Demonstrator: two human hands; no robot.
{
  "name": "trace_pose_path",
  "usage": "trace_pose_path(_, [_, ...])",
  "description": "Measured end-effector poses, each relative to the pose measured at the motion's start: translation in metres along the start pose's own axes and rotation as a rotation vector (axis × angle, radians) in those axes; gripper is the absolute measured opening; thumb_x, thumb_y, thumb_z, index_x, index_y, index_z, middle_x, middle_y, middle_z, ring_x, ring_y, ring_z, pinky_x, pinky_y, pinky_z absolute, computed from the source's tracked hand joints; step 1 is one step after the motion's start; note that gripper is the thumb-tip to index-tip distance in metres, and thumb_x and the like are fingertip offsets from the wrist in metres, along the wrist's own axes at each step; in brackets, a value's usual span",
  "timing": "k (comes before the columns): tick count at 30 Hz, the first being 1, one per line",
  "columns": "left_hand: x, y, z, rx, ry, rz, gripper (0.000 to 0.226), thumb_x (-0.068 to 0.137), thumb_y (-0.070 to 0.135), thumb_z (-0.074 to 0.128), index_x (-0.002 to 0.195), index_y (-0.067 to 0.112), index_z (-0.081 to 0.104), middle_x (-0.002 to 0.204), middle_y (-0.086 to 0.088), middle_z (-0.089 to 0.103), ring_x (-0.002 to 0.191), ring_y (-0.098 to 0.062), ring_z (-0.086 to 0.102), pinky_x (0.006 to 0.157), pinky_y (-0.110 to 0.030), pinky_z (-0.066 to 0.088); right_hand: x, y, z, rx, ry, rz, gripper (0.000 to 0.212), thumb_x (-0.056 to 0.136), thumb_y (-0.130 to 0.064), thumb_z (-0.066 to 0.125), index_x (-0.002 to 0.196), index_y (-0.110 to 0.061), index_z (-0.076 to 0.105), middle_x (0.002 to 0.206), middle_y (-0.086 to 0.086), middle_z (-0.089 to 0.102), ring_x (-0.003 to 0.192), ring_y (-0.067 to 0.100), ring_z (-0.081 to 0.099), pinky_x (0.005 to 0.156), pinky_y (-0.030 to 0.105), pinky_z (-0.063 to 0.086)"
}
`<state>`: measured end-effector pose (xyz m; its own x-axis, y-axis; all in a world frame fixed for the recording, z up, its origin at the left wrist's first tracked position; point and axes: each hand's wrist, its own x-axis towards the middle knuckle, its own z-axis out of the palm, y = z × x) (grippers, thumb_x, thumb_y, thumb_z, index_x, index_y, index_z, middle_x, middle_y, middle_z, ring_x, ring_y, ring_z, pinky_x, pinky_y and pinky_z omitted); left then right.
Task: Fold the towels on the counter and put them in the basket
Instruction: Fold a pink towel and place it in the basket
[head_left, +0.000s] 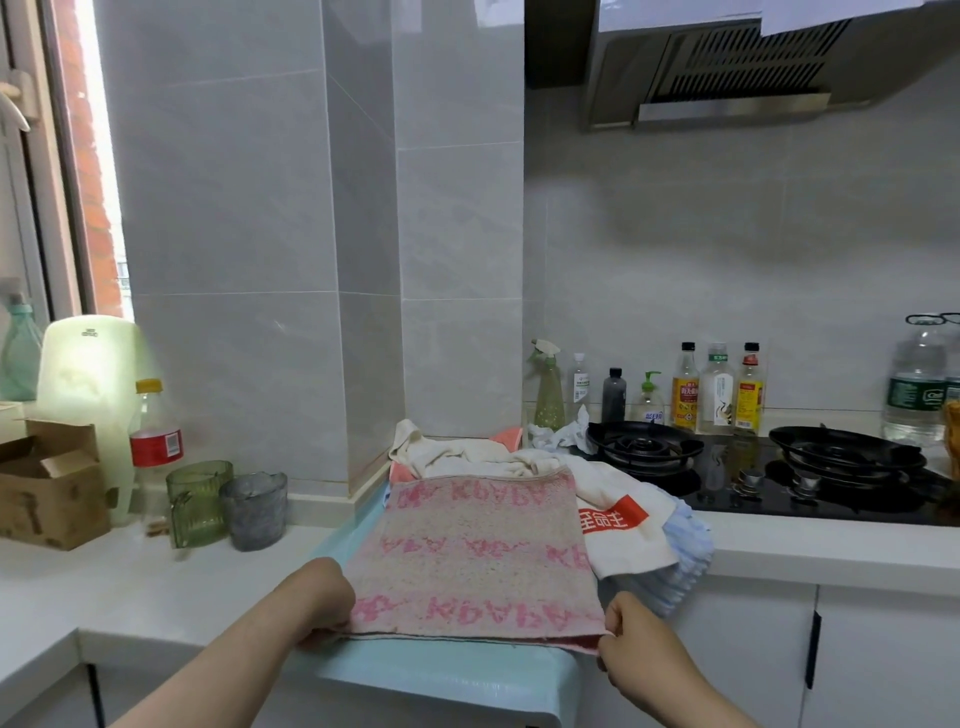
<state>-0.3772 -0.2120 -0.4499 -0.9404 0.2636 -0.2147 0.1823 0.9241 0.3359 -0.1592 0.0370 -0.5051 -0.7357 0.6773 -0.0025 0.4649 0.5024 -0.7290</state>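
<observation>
We are judging the task as barely begun: the pink towel (478, 551) is lying flat (seemingly doubled at its near edge) on a pale blue surface (441, 670) at the counter (156, 587), the heap of unfolded towels (467, 457) is waiting behind it, and no basket is showing clearly. Our left hand (322, 597) and right hand (623, 634) are pinching its near corners, fingers (610, 621) curled tight on the cloth.

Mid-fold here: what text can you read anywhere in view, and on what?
On the pink towel: rows of pink capitals, upside down, not legible.
On the white towel: white characters on a red patch, too blurred to read.
On the bottles by the stove: labels too small.
On the red-label bottle: too small.
Nothing reads clearly.
</observation>
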Motion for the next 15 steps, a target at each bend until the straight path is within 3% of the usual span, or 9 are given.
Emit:
trace_pose_path(3, [0.001,-0.007,0.001,-0.177,-0.08,-0.04,0.014,0.078,-0.004,0.047,0.079,0.007,0.056,0.07,-0.013,0.051,0.058,-0.024,0.052,0.053,-0.025,0.042,0.006,0.005,0.0,0.105,-0.002,0.01,0.011,0.069,-0.011,0.045,0.077,-0.018,0.041,0.072,0.011,0.068,0.056,0.017,0.051,0.054,0.025,0.037])
trace_pose_path(7, [-0.004,-0.003,0.002,-0.106,-0.159,-0.056,0.018,0.08,-0.007,0.046,0.074,0.01,0.052,0.072,-0.011,0.046,0.065,-0.026,0.049,0.057,-0.027,0.041,0.006,0.0,-0.001,0.241,-0.009,-0.018,0.008,0.078,-0.004,0.05,0.077,-0.012,0.048,0.055,0.01,0.064,0.043,0.015,0.049,0.045,0.024,0.035])
trace_pose_path(9, [-0.01,0.003,0.002,0.036,-0.112,-0.01,0.016,0.089,0.004,0.047,0.077,0.013,0.051,0.071,-0.002,0.047,0.063,-0.018,0.052,0.055,-0.022,0.044,0.006,0.0,-0.002,0.294,0.002,-0.023,0.009,0.079,-0.003,0.054,0.075,-0.01,0.049,0.052,0.007,0.062,0.045,0.018,0.049,0.046,0.025,0.036])
trace_pose_path(12, [-0.015,0.004,0.003,0.139,0.045,0.072,0.015,0.095,0.013,0.041,0.094,0.013,0.056,0.088,-0.003,0.055,0.08,-0.017,0.054,0.067,-0.021,0.046,0.004,0.002,-0.004,0.357,0.017,-0.013,0.012,0.078,-0.001,0.06,0.073,-0.008,0.051,0.052,0.006,0.056,0.05,0.02,0.051,0.048,0.027,0.041])
trace_pose_path(13, [-0.012,0.002,0.004,0.061,0.054,0.063,0.015,0.094,0.01,0.041,0.096,0.011,0.056,0.091,-0.006,0.056,0.08,-0.019,0.054,0.063,-0.022,0.046,0.002,0.003,-0.005,0.377,0.023,-0.01,0.013,0.078,0.001,0.06,0.073,-0.007,0.051,0.052,0.006,0.055,0.05,0.02,0.05,0.049,0.027,0.041])
trace_pose_path(15, [-0.007,-0.005,0.007,-0.257,0.046,0.027,0.013,0.085,-0.002,0.043,0.091,0.005,0.053,0.079,-0.013,0.054,0.062,-0.022,0.054,0.045,-0.023,0.04,-0.001,0.004,-0.007,0.448,0.026,0.007,0.015,0.077,0.005,0.059,0.074,-0.006,0.049,0.054,0.01,0.053,0.048,0.02,0.046,0.047,0.027,0.038])
